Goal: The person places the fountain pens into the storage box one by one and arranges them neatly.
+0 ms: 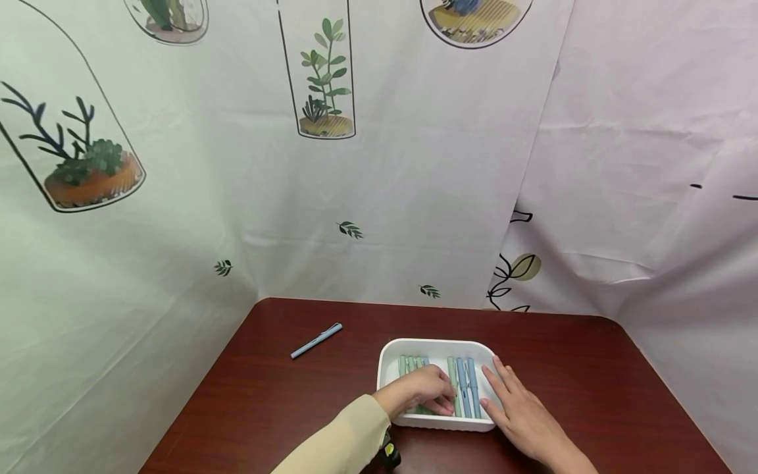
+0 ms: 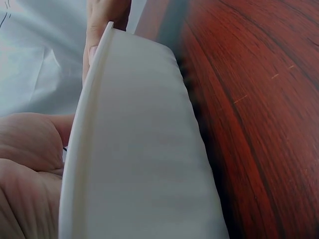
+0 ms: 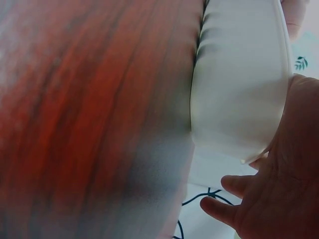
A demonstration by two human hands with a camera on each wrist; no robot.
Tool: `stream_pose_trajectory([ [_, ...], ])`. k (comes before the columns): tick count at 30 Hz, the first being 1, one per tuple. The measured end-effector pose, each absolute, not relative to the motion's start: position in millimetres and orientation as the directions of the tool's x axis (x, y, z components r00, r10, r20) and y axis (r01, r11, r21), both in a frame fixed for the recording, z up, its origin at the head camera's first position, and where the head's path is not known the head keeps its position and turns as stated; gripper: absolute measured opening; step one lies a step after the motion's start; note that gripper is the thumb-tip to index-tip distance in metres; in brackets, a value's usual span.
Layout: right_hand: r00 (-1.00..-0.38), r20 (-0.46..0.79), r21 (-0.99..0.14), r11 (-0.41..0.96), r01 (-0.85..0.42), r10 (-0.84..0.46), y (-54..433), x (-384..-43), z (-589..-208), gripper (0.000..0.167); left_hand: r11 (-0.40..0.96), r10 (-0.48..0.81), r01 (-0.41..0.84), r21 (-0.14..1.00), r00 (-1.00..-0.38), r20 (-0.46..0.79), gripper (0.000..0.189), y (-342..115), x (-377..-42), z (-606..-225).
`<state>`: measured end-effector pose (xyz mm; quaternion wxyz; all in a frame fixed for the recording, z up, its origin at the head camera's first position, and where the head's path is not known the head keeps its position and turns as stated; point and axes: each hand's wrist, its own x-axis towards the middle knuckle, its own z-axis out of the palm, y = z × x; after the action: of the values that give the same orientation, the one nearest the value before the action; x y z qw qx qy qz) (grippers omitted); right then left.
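Observation:
A white tray (image 1: 445, 424) stands on the table with pens lying side by side in two groups. My left hand (image 1: 423, 387) reaches over its near rim, fingers bent down, the fingertips at a green pen (image 1: 453, 372) of the right-hand group. Whether they pinch that pen is hidden. Two blue pens (image 1: 473, 388) lie to the right of it. Several green pens (image 1: 410, 363) and a blue one form the left-hand group, partly covered by the hand. My right hand (image 1: 524, 415) rests against the tray's right rim, fingers spread and straight; the right wrist view shows its palm beside the tray wall (image 3: 239, 84).
A single blue pen (image 1: 316, 340) lies on the brown table (image 1: 249, 395), left of the tray. Behind the table hangs a pale cloth (image 1: 379, 184) printed with plants. A small black item (image 1: 389, 451) shows under the left sleeve.

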<state>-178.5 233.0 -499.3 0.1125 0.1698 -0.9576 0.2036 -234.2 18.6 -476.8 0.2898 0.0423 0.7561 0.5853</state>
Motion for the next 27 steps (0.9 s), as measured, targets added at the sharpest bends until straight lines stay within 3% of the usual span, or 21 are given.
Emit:
stream_pose_trajectory([
  [5, -0.918, 0.284, -0.349, 0.862, -0.369, -0.278, 233.0, -178.1, -499.4, 0.059, 0.315, 0.393, -0.267, 0.911, -0.837, -0.382, 0.001, 15.3, -233.9, -476.5],
  [14, -0.922, 0.270, -0.355, 0.862, -0.362, -0.276, 233.0, -177.5, -497.9, 0.060, 0.320, 0.399, -0.242, 0.916, -0.842, -0.362, 0.026, 2.5, -235.6, -469.4],
  [27, -0.932, 0.240, -0.364, 0.864, -0.347, -0.273, 233.1, -177.6, -496.2, 0.060, 0.356, 0.430, -0.175, 0.918, -0.841, -0.327, 0.037, -23.8, -238.0, -447.5],
])
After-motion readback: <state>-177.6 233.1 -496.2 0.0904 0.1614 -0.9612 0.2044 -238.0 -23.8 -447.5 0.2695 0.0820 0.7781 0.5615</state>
